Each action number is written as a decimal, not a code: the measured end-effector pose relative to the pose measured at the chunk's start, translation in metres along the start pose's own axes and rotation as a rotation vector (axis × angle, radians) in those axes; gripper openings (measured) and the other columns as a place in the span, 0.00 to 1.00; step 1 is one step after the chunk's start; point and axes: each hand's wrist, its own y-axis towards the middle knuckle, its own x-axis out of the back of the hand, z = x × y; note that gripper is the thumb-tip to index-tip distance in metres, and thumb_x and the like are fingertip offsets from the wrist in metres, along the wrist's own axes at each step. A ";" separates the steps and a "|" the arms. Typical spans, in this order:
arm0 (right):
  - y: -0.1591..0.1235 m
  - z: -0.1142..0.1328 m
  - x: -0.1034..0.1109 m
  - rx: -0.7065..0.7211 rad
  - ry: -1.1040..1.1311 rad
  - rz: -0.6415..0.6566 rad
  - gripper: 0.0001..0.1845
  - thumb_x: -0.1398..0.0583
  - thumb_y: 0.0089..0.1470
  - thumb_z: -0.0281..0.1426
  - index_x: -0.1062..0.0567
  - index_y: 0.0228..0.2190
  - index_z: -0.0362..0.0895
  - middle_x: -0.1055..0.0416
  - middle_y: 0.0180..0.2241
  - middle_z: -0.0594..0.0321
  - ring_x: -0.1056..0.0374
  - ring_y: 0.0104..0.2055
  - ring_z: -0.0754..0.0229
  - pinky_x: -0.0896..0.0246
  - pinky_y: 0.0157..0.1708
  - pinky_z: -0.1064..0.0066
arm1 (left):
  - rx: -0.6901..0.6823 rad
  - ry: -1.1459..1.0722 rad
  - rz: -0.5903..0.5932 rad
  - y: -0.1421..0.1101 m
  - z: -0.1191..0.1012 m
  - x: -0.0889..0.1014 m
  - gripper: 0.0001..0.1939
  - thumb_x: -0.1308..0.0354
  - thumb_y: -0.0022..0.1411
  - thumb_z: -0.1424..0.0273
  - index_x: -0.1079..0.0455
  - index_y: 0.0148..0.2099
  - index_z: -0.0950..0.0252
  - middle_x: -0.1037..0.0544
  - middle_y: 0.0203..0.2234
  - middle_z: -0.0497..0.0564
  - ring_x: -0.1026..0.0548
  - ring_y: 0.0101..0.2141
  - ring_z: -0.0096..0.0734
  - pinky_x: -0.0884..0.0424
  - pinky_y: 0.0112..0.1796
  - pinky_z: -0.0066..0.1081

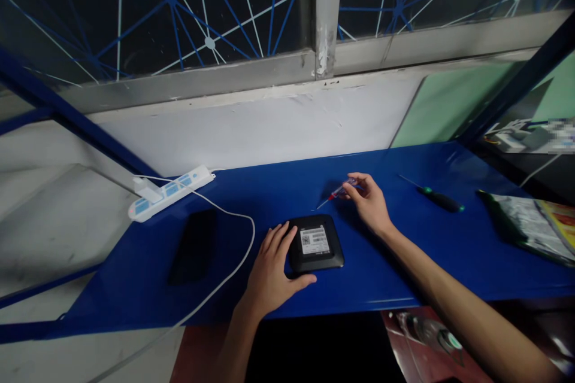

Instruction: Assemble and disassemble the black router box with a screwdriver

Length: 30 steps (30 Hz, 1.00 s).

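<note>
A flat black box-shaped device (333, 245) with a white printed label lies on the blue table, label up. My left hand (274, 269) is spread beside its left side, the index fingertip touching the edge and the thumb stretched along the front. In my right hand (371, 200) a small screwdriver (333, 195) is pinched by its clear and red handle. Its shaft slants down to the left, with the tip just behind the device's far edge. A tiny thin mark or piece near the tip is too small to make out.
To the left are a dark flat object (193, 245), a white power strip (173, 192) with a plug, and a white cable (247, 251) crossing the table (287, 185). A green-black screwdriver (438, 197) and a shiny packet (530, 224) lie right. Blue frame posts (512, 84) flank the table.
</note>
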 end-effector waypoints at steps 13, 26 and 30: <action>-0.006 0.005 -0.006 0.017 0.051 0.021 0.19 0.33 0.52 0.42 0.28 0.42 0.49 0.29 0.36 0.66 0.28 0.31 0.62 0.26 0.37 0.64 | -0.061 0.031 0.033 0.001 0.000 0.002 0.46 0.32 0.57 0.55 0.49 0.71 0.56 0.42 0.68 0.53 0.47 0.68 0.53 0.46 0.65 0.55; -0.027 0.015 -0.018 -0.126 0.229 0.333 0.19 0.33 0.54 0.41 0.27 0.46 0.50 0.25 0.37 0.65 0.24 0.32 0.62 0.25 0.37 0.66 | -0.039 0.000 -0.015 0.001 0.000 -0.001 0.44 0.31 0.56 0.56 0.45 0.69 0.57 0.38 0.67 0.55 0.43 0.67 0.52 0.44 0.64 0.55; -0.030 0.017 -0.020 -0.159 0.235 0.373 0.18 0.32 0.54 0.40 0.26 0.45 0.50 0.26 0.37 0.66 0.24 0.31 0.64 0.26 0.36 0.68 | -0.041 0.004 -0.015 0.001 -0.001 -0.001 0.44 0.30 0.55 0.57 0.45 0.68 0.57 0.38 0.66 0.55 0.43 0.67 0.52 0.44 0.64 0.55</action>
